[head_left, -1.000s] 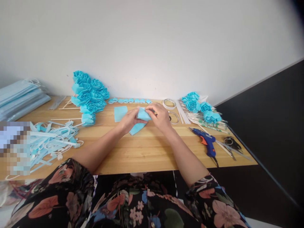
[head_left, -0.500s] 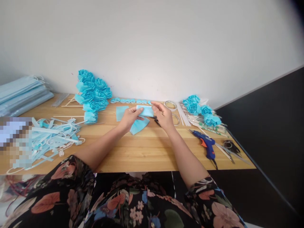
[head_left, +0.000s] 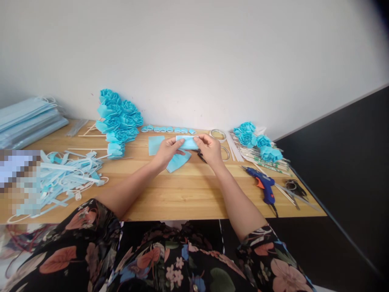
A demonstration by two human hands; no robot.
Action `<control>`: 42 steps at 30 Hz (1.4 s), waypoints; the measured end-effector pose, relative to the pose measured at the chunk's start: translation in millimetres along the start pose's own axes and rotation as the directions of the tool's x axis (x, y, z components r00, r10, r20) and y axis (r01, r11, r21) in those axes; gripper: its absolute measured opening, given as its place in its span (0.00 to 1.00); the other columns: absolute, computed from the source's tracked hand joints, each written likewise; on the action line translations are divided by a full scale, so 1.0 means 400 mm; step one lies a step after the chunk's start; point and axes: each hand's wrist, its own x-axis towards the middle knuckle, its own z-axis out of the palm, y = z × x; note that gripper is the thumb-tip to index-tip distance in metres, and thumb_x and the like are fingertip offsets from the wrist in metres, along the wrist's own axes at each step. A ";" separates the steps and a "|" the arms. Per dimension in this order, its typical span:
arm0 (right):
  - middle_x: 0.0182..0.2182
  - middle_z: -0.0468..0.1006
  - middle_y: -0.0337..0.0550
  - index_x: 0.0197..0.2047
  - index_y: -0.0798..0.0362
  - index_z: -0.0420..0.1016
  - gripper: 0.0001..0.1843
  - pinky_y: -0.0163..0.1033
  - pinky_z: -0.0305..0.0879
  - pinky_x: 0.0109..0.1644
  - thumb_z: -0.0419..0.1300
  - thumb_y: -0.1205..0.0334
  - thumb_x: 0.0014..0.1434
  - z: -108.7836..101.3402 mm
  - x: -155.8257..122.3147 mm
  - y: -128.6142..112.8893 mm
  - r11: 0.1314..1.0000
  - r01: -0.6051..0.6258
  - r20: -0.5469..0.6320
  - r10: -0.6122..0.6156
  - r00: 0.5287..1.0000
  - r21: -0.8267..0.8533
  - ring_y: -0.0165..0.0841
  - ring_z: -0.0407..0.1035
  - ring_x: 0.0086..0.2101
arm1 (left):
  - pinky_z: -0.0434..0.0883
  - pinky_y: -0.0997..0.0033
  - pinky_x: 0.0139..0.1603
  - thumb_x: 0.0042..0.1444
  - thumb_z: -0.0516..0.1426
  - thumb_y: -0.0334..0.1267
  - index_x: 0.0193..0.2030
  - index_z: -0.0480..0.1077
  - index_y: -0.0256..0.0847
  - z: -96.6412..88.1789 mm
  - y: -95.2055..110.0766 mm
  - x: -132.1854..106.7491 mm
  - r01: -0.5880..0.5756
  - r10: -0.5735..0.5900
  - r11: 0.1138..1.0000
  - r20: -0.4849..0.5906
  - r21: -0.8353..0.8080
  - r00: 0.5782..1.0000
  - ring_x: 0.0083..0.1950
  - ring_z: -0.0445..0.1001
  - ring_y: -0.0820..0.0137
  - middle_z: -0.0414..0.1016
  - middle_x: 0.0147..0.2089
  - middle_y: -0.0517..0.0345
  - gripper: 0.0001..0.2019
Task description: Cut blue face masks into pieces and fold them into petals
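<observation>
My left hand point(head_left: 166, 151) and my right hand point(head_left: 210, 149) hold a small light-blue fabric strip point(head_left: 187, 142) stretched flat between them, just above the wooden table point(head_left: 182, 190). Each hand pinches one end of it. Under the strip lie two more blue fabric pieces, one point(head_left: 155, 144) to the left and one point(head_left: 179, 161) below my left hand. A row of small blue rolled pieces point(head_left: 168, 129) sits behind my hands.
Blue fabric roses on sticks point(head_left: 118, 117) lie back left, more roses point(head_left: 258, 142) back right. Tape rolls point(head_left: 218, 134), a blue glue gun point(head_left: 263, 184) and scissors point(head_left: 293, 187) are on the right. A stack of face masks point(head_left: 27, 121) and cut strips point(head_left: 67, 172) are on the left.
The folded blue piece has been opened out into a flat strip between my hands, and my hands have drawn slightly apart. The view shifted a little.
</observation>
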 end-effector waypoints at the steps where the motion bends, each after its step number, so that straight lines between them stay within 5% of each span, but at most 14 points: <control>1: 0.24 0.72 0.36 0.32 0.53 0.76 0.18 0.34 0.60 0.31 0.60 0.46 0.60 0.000 0.000 -0.001 1.000 0.003 -0.006 -0.003 1.000 -0.007 0.28 0.63 0.26 | 0.75 0.66 0.36 0.48 0.67 0.54 0.41 0.80 0.36 0.000 0.000 0.000 0.000 0.000 1.000 0.000 -0.001 1.000 0.35 0.80 0.64 0.82 0.40 0.49 0.22; 9: 0.23 0.69 0.35 0.31 0.53 0.75 0.18 0.34 0.59 0.30 0.59 0.46 0.60 -0.002 0.002 0.003 1.000 0.002 -0.030 -0.001 1.000 0.023 0.28 0.61 0.25 | 0.75 0.66 0.38 0.49 0.66 0.56 0.42 0.79 0.35 -0.002 -0.003 -0.001 -0.004 0.004 1.000 0.062 0.009 0.998 0.38 0.79 0.64 0.82 0.41 0.49 0.24; 13: 0.24 0.72 0.37 0.31 0.53 0.76 0.16 0.35 0.62 0.33 0.59 0.49 0.62 -0.002 0.001 0.006 0.997 0.059 -0.005 -0.060 0.998 -0.048 0.29 0.65 0.27 | 0.74 0.66 0.45 0.54 0.63 0.51 0.49 0.77 0.38 -0.013 0.008 0.005 -0.120 0.121 0.967 0.009 0.225 0.993 0.46 0.79 0.63 0.81 0.49 0.48 0.22; 18: 0.30 0.79 0.42 0.33 0.52 0.77 0.13 0.40 0.65 0.42 0.58 0.54 0.64 0.006 -0.006 0.000 0.959 0.217 0.057 -0.210 0.976 -0.185 0.34 0.71 0.34 | 0.70 0.61 0.54 0.55 0.60 0.40 0.42 0.79 0.40 -0.026 0.027 0.013 -0.385 0.422 0.647 0.111 0.658 0.900 0.49 0.77 0.62 0.82 0.46 0.50 0.10; 21: 0.29 0.78 0.43 0.32 0.51 0.77 0.14 0.42 0.66 0.44 0.58 0.52 0.64 0.009 -0.008 0.000 0.948 0.238 0.083 -0.225 0.971 -0.213 0.35 0.70 0.34 | 0.68 0.60 0.54 0.55 0.59 0.38 0.32 0.78 0.41 -0.027 0.026 0.014 -0.432 0.480 0.539 0.158 0.723 0.863 0.45 0.75 0.62 0.81 0.38 0.53 0.06; 24: 0.38 0.80 0.45 0.43 0.50 0.78 0.16 0.44 0.68 0.51 0.61 0.48 0.61 0.012 -0.004 0.008 0.986 0.157 0.092 -0.151 0.984 -0.060 0.37 0.72 0.41 | 0.69 0.63 0.50 0.54 0.61 0.42 0.30 0.77 0.41 -0.021 0.022 0.012 -0.369 0.421 0.712 0.058 0.597 0.905 0.41 0.74 0.65 0.79 0.35 0.55 0.08; 28: 0.50 0.77 0.47 0.62 0.48 0.66 0.36 0.45 0.70 0.54 0.66 0.43 0.54 0.028 0.001 0.027 0.967 -0.046 0.201 -0.005 0.980 0.249 0.39 0.72 0.49 | 0.69 0.68 0.44 0.46 0.67 0.48 0.31 0.77 0.38 -0.008 0.015 0.007 -0.161 0.180 0.965 -0.075 0.205 0.981 0.38 0.74 0.68 0.79 0.36 0.56 0.14; 32: 0.50 0.74 0.46 0.61 0.47 0.65 0.36 0.43 0.71 0.51 0.68 0.46 0.52 0.049 -0.007 0.033 0.938 -0.113 0.231 0.036 0.972 0.327 0.37 0.72 0.45 | 0.69 0.69 0.44 0.40 0.70 0.48 0.31 0.78 0.39 -0.001 0.005 0.005 -0.095 0.100 0.994 -0.083 0.062 0.992 0.37 0.74 0.70 0.80 0.34 0.58 0.17; 37: 0.38 0.73 0.39 0.57 0.47 0.68 0.26 0.39 0.70 0.44 0.65 0.54 0.55 0.051 -0.015 0.026 0.961 -0.096 0.185 0.048 0.981 0.259 0.33 0.69 0.37 | 0.69 0.69 0.44 0.37 0.72 0.48 0.29 0.79 0.39 0.000 -0.005 0.006 -0.081 0.083 0.996 -0.081 0.031 0.993 0.35 0.74 0.70 0.80 0.33 0.58 0.17; 42: 0.46 0.75 0.44 0.58 0.47 0.68 0.27 0.42 0.72 0.47 0.63 0.57 0.54 0.041 -0.005 0.037 0.962 -0.106 0.177 0.062 0.982 0.250 0.36 0.71 0.43 | 0.69 0.68 0.41 0.36 0.72 0.50 0.32 0.79 0.39 -0.005 -0.003 0.008 -0.012 0.010 1.000 -0.095 -0.015 0.995 0.34 0.73 0.70 0.80 0.33 0.57 0.19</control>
